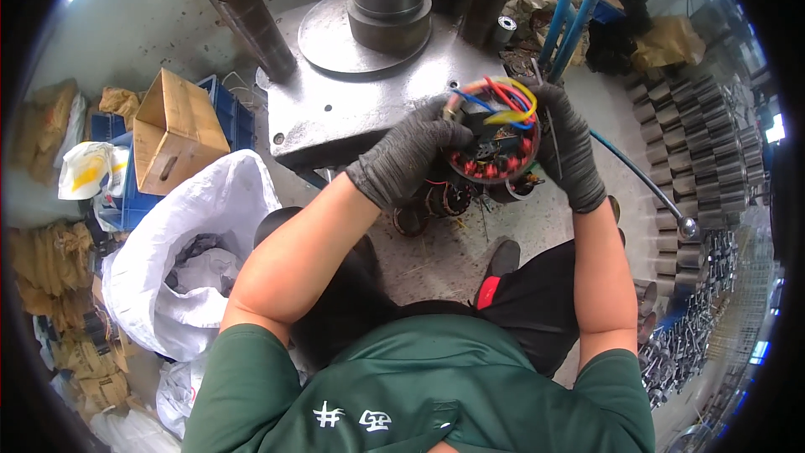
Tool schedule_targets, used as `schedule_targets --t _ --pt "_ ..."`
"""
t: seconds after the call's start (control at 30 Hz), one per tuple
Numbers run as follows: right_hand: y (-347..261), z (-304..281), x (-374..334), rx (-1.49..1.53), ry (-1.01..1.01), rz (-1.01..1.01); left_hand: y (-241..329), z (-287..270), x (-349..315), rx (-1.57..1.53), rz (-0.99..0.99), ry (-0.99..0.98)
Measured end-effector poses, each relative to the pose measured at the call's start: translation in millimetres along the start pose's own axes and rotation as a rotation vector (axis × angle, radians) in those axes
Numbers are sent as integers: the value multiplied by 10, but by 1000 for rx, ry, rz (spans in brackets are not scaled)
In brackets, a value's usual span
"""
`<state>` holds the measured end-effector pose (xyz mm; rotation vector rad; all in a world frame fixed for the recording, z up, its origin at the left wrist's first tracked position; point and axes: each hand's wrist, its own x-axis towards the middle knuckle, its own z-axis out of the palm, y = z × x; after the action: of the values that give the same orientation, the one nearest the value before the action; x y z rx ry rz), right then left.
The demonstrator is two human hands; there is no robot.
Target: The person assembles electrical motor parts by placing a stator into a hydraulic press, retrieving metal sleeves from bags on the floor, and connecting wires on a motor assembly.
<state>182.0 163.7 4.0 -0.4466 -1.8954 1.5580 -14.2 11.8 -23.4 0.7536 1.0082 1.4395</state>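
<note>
Between my two gloved hands I hold a round motor stator, its ring showing red and black windings. Red, yellow and blue lead wires loop up from its top. My left hand, in a dark grey glove, is closed on the stator's left side. On the other side my right hand, gloved alike, grips the rim. A thin grey rod or strip runs along the right palm; I cannot tell whether it is held. Below, more wound stators sit near the floor, partly hidden by my hands.
Ahead stands a press with a steel bed and thick columns. At left are a white sack, a cardboard box and blue crates. At right, a ball-ended lever reaches out before stacked metal cylinders.
</note>
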Motion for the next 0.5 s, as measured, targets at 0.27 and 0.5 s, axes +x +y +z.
schedule_targets --t 0.27,0.5 --pt "116 -239 30 -231 56 -45 176 -496 241 1173 651 636" --pt "130 -160 -53 -489 -9 -136 61 -440 284 1313 350 605"
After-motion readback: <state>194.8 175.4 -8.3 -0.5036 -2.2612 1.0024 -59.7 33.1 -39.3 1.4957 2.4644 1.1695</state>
